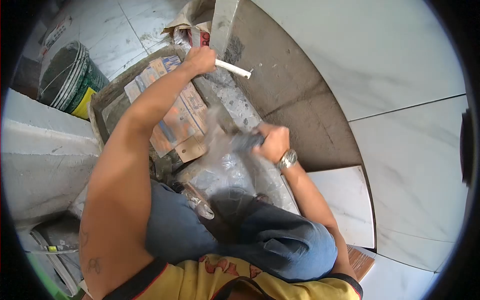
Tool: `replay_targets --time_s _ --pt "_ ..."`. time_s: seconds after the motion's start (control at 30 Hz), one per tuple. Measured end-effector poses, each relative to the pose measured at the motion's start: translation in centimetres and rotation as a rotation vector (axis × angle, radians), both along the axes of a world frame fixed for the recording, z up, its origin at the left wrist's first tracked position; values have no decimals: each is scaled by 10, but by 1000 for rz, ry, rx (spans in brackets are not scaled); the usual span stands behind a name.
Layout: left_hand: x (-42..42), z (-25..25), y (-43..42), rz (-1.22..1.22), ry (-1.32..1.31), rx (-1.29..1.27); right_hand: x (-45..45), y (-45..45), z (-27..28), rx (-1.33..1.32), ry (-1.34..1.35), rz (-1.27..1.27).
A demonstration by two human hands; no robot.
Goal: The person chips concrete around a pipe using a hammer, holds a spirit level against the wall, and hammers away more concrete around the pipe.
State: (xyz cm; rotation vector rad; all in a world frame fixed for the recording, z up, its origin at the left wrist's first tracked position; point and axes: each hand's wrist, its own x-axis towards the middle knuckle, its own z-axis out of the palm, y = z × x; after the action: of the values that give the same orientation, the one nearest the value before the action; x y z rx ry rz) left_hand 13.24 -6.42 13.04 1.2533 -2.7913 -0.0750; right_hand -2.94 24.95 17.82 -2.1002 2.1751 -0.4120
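At the upper middle, my left hand (201, 60) is wrapped round a white stick-like piece (234, 69), whose free end points right over the grey-brown mortar bed (285, 95). My right hand (272, 143), with a watch on the wrist, grips the dark handle (246, 142) of a tool. Motion blurs the tool's front part, so its shape cannot be made out. Flattened printed cardboard (192, 107) lies below and left of the hands. A speckled, mortar-smeared ledge (235, 102) runs between the cardboard and the mortar bed.
A green bucket (95, 75) stands at upper left beside a mortar-stained trough (97, 97). An open paper bag (192, 22) is at the top. Large white marbled tiles (410, 60) curve along the right, with a loose tile (345, 200) lower down. A white block wall (45, 150) stands left.
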Motion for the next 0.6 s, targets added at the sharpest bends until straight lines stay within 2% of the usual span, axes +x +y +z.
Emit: replay_targets --time_s 0.03,0.07,0.17,0.23,0.33,0.43,0.53,0.6 --pt "1 3 4 1 -5 6 -20 -5 -18 54 48 -58" --pt "1 0 8 -4 -7 11 -38 -17 -39 219 -28 -373" --pt "4 1 7 4 -2 3 -33 -14 -41 92 -54 -287" --pt "2 4 9 14 10 1 0 -4 -20 -3 -143 -233" --pt "1 13 13 28 -22 6 11 3 15 -126 -253 8" --pt "1 15 17 43 -21 51 -29 -14 -34 1 -26 -137" --pt "2 7 13 38 -15 -2 -53 -20 -61 111 -91 -360" --pt "3 3 12 35 -30 -11 -33 -12 -50 96 -159 -344"
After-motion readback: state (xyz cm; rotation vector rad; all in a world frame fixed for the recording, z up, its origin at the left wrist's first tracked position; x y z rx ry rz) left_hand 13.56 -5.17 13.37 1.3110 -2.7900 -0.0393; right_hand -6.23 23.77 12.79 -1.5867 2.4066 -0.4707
